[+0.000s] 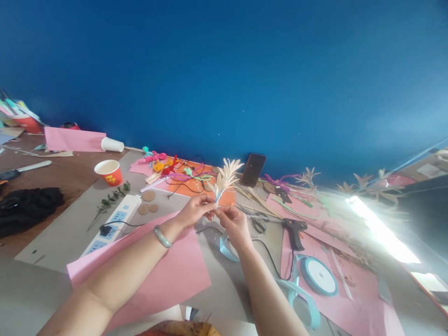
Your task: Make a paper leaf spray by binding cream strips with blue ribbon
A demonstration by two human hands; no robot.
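Observation:
A pale cream paper flower with thin pointed petals stands upright above the table, held at its base by both hands. My left hand, a green bangle on its wrist, pinches the base from the left. My right hand pinches it from the right, where a strip of light blue ribbon hangs down and curls onto the table. Under my left forearm lies a pink paper sheet.
A black glue gun and a blue ribbon spool lie to the right. A white power strip, a red paper cup and an orange sheet with wires sit to the left. A dark phone leans on the blue wall.

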